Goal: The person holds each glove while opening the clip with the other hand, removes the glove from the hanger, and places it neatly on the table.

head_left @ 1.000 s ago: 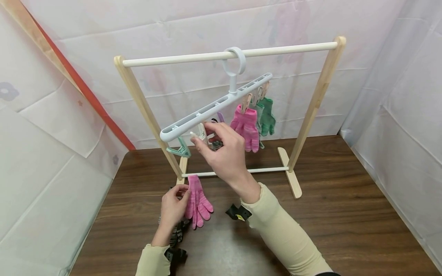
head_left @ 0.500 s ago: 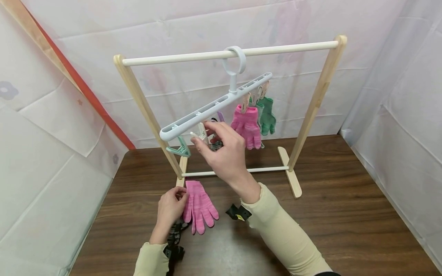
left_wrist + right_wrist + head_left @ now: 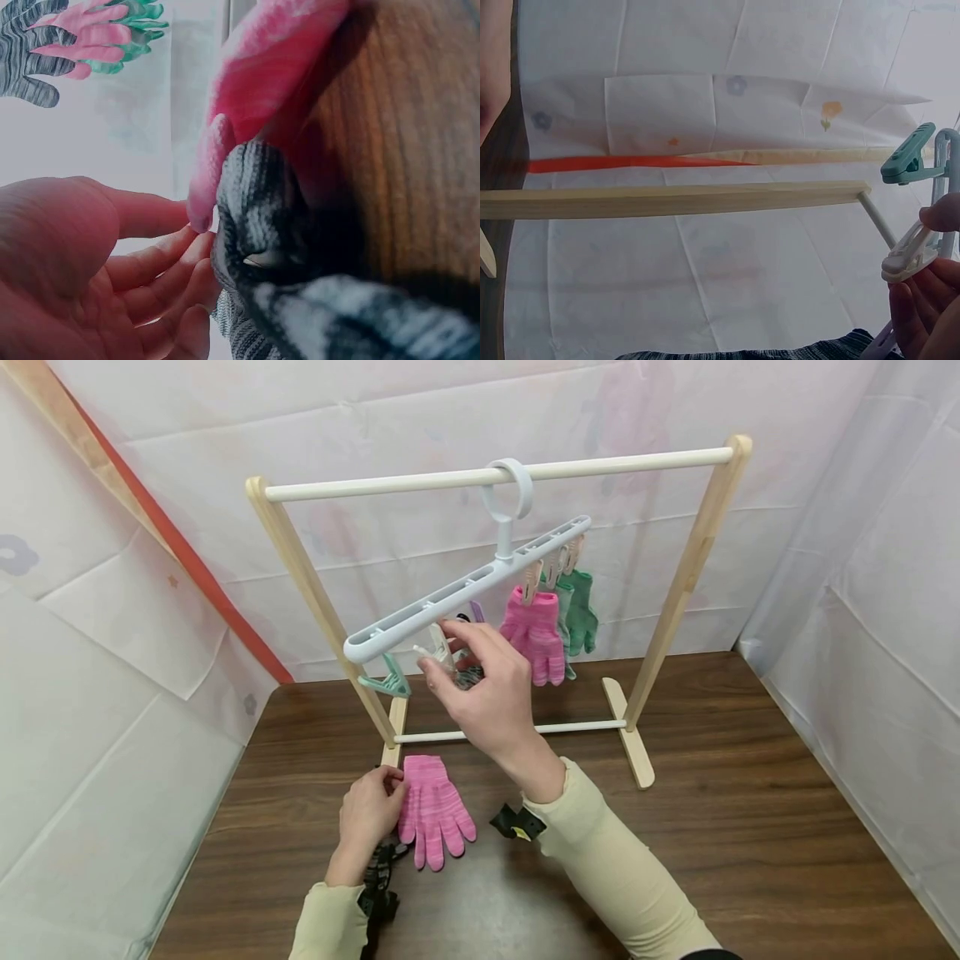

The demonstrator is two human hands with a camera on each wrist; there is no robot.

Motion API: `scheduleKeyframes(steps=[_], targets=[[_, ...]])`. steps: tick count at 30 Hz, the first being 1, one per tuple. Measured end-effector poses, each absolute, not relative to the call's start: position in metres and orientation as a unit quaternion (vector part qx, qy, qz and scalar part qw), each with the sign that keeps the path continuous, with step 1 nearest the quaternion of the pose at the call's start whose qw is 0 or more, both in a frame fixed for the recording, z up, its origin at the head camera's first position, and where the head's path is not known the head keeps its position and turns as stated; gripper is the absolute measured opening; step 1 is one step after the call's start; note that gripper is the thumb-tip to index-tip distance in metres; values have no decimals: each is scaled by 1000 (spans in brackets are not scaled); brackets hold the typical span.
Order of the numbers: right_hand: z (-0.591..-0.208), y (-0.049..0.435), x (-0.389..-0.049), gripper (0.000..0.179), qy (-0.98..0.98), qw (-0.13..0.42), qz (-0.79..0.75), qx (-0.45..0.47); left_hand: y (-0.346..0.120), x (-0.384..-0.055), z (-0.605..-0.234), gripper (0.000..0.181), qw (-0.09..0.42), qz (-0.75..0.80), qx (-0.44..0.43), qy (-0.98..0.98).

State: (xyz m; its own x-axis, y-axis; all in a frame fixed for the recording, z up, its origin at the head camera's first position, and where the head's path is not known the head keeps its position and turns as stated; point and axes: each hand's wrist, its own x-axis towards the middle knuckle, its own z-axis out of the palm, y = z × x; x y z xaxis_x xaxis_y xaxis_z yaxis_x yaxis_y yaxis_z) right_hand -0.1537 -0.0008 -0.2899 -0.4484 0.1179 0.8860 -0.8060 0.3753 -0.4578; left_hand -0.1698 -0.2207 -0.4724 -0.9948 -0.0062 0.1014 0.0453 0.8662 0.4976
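Note:
My left hand pinches the edge of a pink glove low over the table's left side. In the left wrist view, thumb and fingertips meet at a small pink finger of that glove, beside a dark grey striped knit glove. My right hand grips a white clothespin under the pale blue clip hanger, thumb on one side and fingers on the other. A green clothespin hangs free at the hanger's left end. Behind the right hand, a striped glove is mostly hidden.
A wooden rack with a white top rail carries the hanger. On the hanger's right half, pale clothespins hold a pink glove and green gloves. The wooden table extends to the right; patterned sheets surround it.
The left hand and its pink glove have moved slightly down, and the glove now shows broader and flatter. My right hand stays at the white clothespin. The hanging pink glove has swung slightly.

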Motion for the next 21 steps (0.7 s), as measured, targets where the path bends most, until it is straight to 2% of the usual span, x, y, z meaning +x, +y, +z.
scheduleKeyframes(steps=[21], targets=[[-287, 0, -148, 36, -696, 448, 502, 251, -218, -160, -446, 24, 86, -281, -44, -955]])
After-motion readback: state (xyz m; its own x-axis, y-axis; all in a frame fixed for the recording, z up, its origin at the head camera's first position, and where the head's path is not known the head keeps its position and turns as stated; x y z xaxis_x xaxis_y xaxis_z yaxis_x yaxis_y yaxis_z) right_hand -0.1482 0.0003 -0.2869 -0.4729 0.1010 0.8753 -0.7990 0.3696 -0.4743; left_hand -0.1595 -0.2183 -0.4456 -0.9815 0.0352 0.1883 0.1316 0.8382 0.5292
